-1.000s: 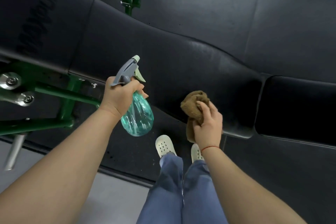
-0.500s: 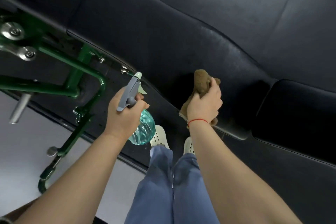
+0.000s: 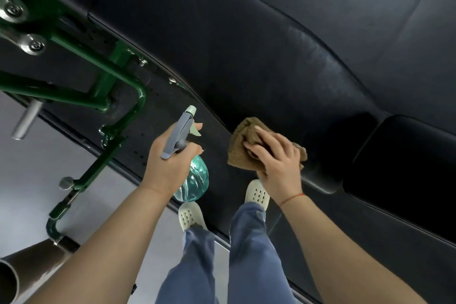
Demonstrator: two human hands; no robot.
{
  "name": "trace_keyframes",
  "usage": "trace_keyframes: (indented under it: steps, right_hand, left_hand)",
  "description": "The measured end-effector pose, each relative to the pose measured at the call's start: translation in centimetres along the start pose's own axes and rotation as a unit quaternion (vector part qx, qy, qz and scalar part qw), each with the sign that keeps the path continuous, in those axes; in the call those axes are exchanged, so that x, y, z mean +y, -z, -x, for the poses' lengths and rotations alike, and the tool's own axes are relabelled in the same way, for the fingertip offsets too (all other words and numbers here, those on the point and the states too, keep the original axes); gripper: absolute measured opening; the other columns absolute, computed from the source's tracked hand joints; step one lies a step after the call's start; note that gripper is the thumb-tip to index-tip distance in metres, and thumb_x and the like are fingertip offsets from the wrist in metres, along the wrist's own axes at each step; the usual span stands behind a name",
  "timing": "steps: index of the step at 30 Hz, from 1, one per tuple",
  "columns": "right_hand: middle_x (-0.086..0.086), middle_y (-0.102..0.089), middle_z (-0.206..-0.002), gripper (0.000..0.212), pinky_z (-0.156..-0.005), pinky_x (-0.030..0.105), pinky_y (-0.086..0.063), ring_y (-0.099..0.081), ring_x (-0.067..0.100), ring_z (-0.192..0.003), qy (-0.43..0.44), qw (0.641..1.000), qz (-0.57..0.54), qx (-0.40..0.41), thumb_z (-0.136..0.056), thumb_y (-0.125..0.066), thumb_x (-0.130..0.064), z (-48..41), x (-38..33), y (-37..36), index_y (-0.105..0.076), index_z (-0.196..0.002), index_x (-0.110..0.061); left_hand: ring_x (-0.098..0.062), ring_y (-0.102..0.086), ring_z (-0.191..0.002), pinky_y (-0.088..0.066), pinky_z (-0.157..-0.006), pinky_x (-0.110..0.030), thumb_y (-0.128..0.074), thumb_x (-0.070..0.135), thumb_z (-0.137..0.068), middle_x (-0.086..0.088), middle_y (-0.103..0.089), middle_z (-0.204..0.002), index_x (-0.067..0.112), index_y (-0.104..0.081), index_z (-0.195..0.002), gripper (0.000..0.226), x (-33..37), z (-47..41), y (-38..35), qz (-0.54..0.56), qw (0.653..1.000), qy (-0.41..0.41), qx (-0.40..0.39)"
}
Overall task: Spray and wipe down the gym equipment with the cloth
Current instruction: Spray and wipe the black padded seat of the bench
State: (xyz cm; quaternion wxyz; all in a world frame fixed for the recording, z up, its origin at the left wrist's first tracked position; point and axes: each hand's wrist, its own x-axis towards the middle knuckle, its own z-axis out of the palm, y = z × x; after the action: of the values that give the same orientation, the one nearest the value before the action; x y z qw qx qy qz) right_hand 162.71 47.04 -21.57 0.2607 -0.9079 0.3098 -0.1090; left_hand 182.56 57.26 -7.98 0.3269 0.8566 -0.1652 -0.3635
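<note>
1. At the near edge of the black bench pad (image 3: 246, 69), the right hand (image 3: 276, 163) grips a bunched brown cloth (image 3: 243, 145), fingers curled over it and pressing it against the padding.
2. Just left of the cloth and apart from it, the left hand (image 3: 170, 163) is wrapped round the neck of a spray bottle (image 3: 197, 180), one finger at the trigger and the nozzle aimed toward the pad.
3. A thin red string (image 3: 292, 198) circles the right wrist.
4. Under the pad's left end runs a green metal frame (image 3: 116, 79); a separate seat pad (image 3: 407, 168) sits at the right.
5. Below are blue trousers (image 3: 246, 254) and white shoes (image 3: 188, 215).
</note>
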Motion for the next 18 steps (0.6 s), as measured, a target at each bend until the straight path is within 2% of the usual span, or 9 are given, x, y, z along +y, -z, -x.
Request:
trace_keyframes:
  steps: [2, 5, 8, 10, 12, 15, 18]
  right_hand:
    - [0.002, -0.045, -0.151, 0.057, -0.1, 0.049, -0.04, -0.043, 0.034, -0.127, -0.07, 0.997, -0.031, 0.003, -0.072, -0.076, -0.004, 1.0, 2.1, 0.6, -0.065, -0.123, -0.024]
    - [0.004, -0.044, -0.149, 0.058, -0.108, 0.046, -0.039, -0.042, 0.031, -0.13, -0.246, 0.964, -0.086, 0.055, -0.074, -0.067, 0.006, 0.0, 3.5, 2.0, -0.063, -0.125, -0.02]
    - [0.007, -0.035, -0.154, 0.059, -0.112, 0.048, -0.035, -0.037, 0.033, -0.136, -0.474, 0.868, -0.101, 0.107, -0.083, -0.059, 0.0, -3.7, 3.1, 3.0, -0.052, -0.137, -0.021]
    - [0.004, -0.032, -0.157, 0.06, -0.11, 0.053, -0.036, -0.034, 0.032, -0.137, -0.562, 0.812, -0.102, 0.124, -0.088, -0.057, -0.008, -6.5, 2.2, 3.2, -0.045, -0.144, -0.024]
    - [-0.001, -0.028, -0.159, 0.062, -0.106, 0.056, -0.037, -0.032, 0.029, -0.138, -0.585, 0.797, -0.084, 0.122, -0.089, -0.054, -0.011, -8.1, 0.8, 3.0, -0.041, -0.147, -0.03]
    - [-0.004, -0.026, -0.161, 0.066, -0.105, 0.053, -0.034, -0.03, 0.028, -0.14, -0.54, 0.829, -0.066, 0.133, -0.087, -0.054, -0.007, -8.8, -2.7, 2.2, -0.041, -0.147, -0.032]
    - [-0.003, -0.029, -0.159, 0.066, -0.105, 0.051, -0.033, -0.03, 0.028, -0.14, -0.508, 0.845, -0.042, 0.159, -0.085, -0.057, -0.006, -8.2, -5.8, 0.2, -0.044, -0.145, -0.032]
  left_hand:
    - [-0.024, -0.048, -0.072, -0.046, -0.069, -0.03, -0.062, 0.019, -0.076, -0.032, -0.05, -0.081, 0.01, -0.068, -0.101, 0.027, -0.3, -0.3, -0.2, 0.01, 1.0, 0.015, -0.01]
    - [-0.023, -0.047, -0.071, -0.046, -0.07, -0.035, -0.061, 0.018, -0.077, -0.031, -0.047, -0.078, 0.011, -0.068, -0.099, 0.025, -0.9, -0.6, -0.1, 0.028, 0.999, 0.006, -0.029]
    - [-0.015, -0.042, -0.065, -0.044, -0.066, -0.034, -0.064, 0.009, -0.087, -0.023, -0.04, -0.073, 0.006, -0.064, -0.094, 0.008, -1.7, -0.9, 0.3, 0.026, 0.999, -0.017, -0.032]
    - [-0.017, -0.039, -0.065, -0.043, -0.065, -0.034, -0.062, 0.001, -0.089, -0.015, -0.037, -0.068, 0.014, -0.065, -0.09, 0.014, -2.5, -1.3, 0.8, 0.023, 0.998, -0.032, -0.04]
    - [-0.016, -0.039, -0.065, -0.042, -0.063, -0.03, -0.06, 0.0, -0.09, -0.013, -0.037, -0.069, 0.017, -0.066, -0.096, 0.019, -3.0, -1.6, 1.4, 0.016, 0.997, -0.055, -0.055]
    - [-0.01, -0.038, -0.064, -0.04, -0.062, -0.027, -0.059, 0.001, -0.091, -0.006, -0.037, -0.068, 0.009, -0.062, -0.104, 0.016, -3.9, -2.4, 2.5, -0.001, 0.995, -0.083, -0.056]
    - [-0.008, -0.036, -0.061, -0.038, -0.061, -0.024, -0.059, 0.0, -0.09, 0.011, -0.039, -0.061, 0.009, -0.063, -0.105, 0.019, -4.8, -3.5, 4.3, -0.005, 0.993, -0.1, -0.064]
